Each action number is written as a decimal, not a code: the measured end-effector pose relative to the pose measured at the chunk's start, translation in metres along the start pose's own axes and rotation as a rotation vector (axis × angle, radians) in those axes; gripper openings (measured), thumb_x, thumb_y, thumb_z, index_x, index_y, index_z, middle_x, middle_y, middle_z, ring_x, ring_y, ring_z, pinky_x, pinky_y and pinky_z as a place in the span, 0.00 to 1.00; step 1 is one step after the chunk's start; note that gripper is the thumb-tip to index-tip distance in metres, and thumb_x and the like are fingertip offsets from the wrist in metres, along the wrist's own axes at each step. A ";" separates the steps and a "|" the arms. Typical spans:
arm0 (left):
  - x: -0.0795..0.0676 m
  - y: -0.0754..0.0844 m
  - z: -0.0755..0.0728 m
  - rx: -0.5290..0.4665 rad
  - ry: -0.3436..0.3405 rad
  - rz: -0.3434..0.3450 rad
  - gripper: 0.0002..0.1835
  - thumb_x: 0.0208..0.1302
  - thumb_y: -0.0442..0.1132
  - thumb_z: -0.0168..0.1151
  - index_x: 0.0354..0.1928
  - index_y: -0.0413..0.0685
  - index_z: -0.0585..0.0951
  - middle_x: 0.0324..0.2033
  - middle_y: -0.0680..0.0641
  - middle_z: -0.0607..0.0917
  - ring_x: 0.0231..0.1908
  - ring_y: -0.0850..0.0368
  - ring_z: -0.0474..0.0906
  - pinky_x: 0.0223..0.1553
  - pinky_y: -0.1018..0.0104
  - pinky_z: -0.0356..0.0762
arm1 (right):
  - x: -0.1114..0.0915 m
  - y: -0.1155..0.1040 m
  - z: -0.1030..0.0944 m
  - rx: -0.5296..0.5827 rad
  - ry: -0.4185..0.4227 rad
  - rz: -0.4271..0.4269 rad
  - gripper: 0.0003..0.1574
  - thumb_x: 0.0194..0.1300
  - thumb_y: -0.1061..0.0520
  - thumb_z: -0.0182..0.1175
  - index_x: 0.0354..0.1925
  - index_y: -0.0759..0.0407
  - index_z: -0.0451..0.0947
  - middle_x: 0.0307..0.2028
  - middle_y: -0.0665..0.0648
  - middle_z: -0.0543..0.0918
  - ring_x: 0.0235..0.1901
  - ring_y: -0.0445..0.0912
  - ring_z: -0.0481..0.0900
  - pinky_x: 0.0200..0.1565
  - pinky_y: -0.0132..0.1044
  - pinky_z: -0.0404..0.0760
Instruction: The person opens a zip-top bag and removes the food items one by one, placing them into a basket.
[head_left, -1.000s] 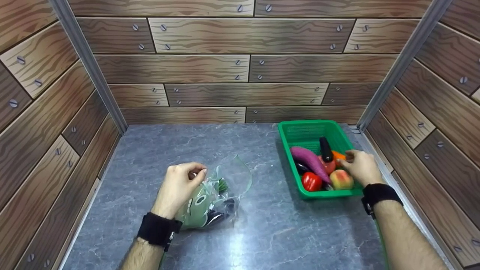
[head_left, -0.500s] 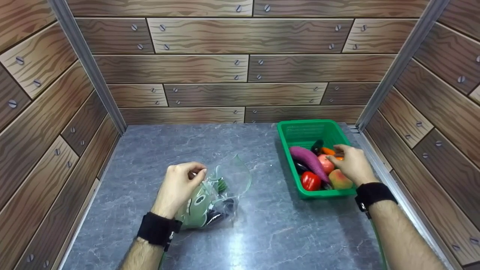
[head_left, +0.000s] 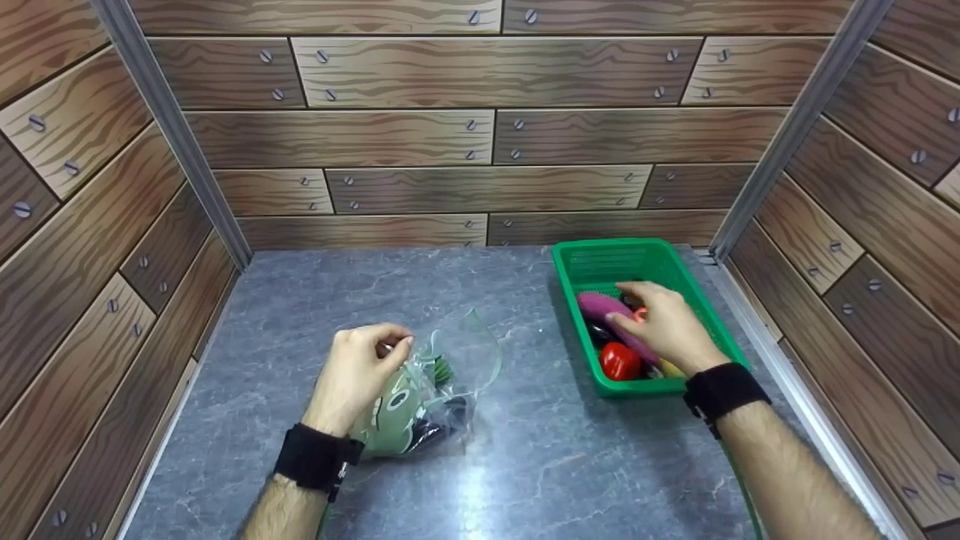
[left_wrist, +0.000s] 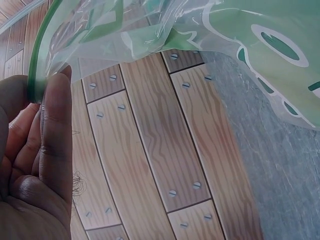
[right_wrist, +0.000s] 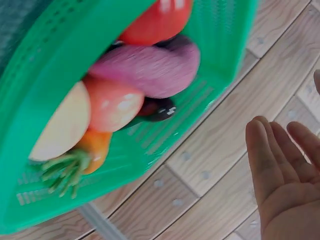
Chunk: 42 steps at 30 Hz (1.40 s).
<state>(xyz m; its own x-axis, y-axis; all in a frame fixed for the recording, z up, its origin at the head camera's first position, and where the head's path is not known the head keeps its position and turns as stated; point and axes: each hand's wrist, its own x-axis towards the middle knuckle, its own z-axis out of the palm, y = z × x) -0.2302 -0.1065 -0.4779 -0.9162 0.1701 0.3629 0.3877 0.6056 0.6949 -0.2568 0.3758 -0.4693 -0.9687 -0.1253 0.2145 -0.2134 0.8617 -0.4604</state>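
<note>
My left hand (head_left: 360,367) pinches the rim of a clear and green zip bag (head_left: 390,427) between thumb and forefinger; the left wrist view shows the green zip strip (left_wrist: 39,60) there. Inside the bag are a dark, shiny item (head_left: 429,433) and a green tuft (head_left: 442,370). My right hand (head_left: 667,326) is over the green basket (head_left: 645,387), fingers extended and thumb apart, holding nothing. Below it lies a purple eggplant (head_left: 598,303), with a red bell pepper (head_left: 620,362) near the front. The right hand partly hides the basket's contents in the head view.
In the right wrist view the basket also holds a peach (right_wrist: 65,125), a pinkish-red round fruit (right_wrist: 116,106), a dark glossy vegetable (right_wrist: 162,111) and a carrot (right_wrist: 97,150) with green tops. Wood-patterned walls (head_left: 420,142) enclose the grey tabletop (head_left: 315,292) on three sides.
My right hand has let go of a dark, elongated vegetable in the basket and moved left over the purple eggplant. The left hand and the bag have stayed in place.
</note>
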 end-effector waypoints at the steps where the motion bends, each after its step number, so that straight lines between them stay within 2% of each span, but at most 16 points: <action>1: 0.000 0.000 0.000 0.000 0.000 -0.001 0.06 0.79 0.35 0.76 0.45 0.52 0.98 0.38 0.51 0.99 0.36 0.61 0.92 0.41 0.67 0.91 | 0.000 -0.004 0.001 0.004 0.002 -0.014 0.38 0.82 0.51 0.77 0.79 0.68 0.81 0.72 0.74 0.88 0.66 0.70 0.90 0.69 0.69 0.89; 11: 0.000 0.000 0.000 0.001 0.000 0.000 0.05 0.79 0.35 0.77 0.46 0.51 0.98 0.38 0.51 0.99 0.36 0.61 0.92 0.40 0.66 0.92 | 0.002 -0.043 0.019 0.110 -0.041 -0.122 0.37 0.80 0.51 0.80 0.79 0.60 0.83 0.71 0.67 0.90 0.67 0.64 0.92 0.68 0.62 0.92; 14: 0.000 0.001 0.000 0.005 -0.004 -0.002 0.04 0.79 0.36 0.77 0.46 0.51 0.98 0.38 0.51 0.99 0.37 0.60 0.94 0.40 0.65 0.93 | 0.002 -0.057 0.026 0.086 -0.044 -0.165 0.37 0.80 0.51 0.79 0.79 0.59 0.83 0.69 0.63 0.92 0.58 0.59 0.93 0.61 0.56 0.94; 18: 0.000 0.001 0.000 0.013 -0.009 -0.011 0.04 0.79 0.37 0.77 0.47 0.51 0.98 0.39 0.50 0.99 0.37 0.60 0.94 0.41 0.64 0.94 | 0.002 -0.076 0.036 0.040 -0.026 -0.250 0.35 0.79 0.51 0.80 0.77 0.59 0.85 0.67 0.61 0.93 0.54 0.56 0.91 0.57 0.54 0.93; 21: 0.000 0.001 0.000 0.009 -0.012 -0.014 0.04 0.79 0.37 0.78 0.47 0.51 0.98 0.39 0.50 0.99 0.37 0.60 0.93 0.41 0.64 0.94 | 0.002 -0.091 0.044 0.061 -0.029 -0.302 0.34 0.79 0.52 0.80 0.75 0.60 0.86 0.69 0.62 0.93 0.60 0.56 0.94 0.61 0.54 0.96; 26: -0.001 0.002 0.000 0.000 -0.014 -0.018 0.04 0.78 0.36 0.78 0.47 0.50 0.98 0.39 0.50 0.99 0.37 0.60 0.93 0.41 0.65 0.94 | 0.002 -0.112 0.058 0.114 -0.054 -0.375 0.33 0.79 0.54 0.80 0.75 0.61 0.85 0.69 0.63 0.92 0.64 0.57 0.94 0.60 0.49 0.97; 34: -0.001 0.001 0.000 -0.007 -0.012 -0.015 0.04 0.78 0.36 0.78 0.47 0.51 0.98 0.38 0.50 0.99 0.35 0.62 0.92 0.38 0.70 0.90 | 0.003 -0.137 0.077 0.112 -0.063 -0.459 0.33 0.79 0.52 0.80 0.74 0.62 0.86 0.64 0.62 0.95 0.60 0.56 0.95 0.59 0.45 0.98; 42: -0.002 -0.002 0.002 -0.003 -0.004 -0.004 0.05 0.79 0.35 0.77 0.46 0.50 0.98 0.37 0.51 0.99 0.35 0.61 0.92 0.38 0.70 0.89 | 0.001 -0.155 0.096 0.087 -0.094 -0.510 0.31 0.80 0.53 0.79 0.74 0.61 0.86 0.64 0.62 0.95 0.57 0.55 0.96 0.59 0.49 0.97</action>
<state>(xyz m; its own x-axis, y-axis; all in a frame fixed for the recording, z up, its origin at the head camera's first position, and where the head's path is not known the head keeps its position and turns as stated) -0.2295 -0.1061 -0.4811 -0.9182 0.1706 0.3575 0.3841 0.6043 0.6981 -0.2372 0.1955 -0.4802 -0.7450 -0.5655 0.3537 -0.6670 0.6362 -0.3877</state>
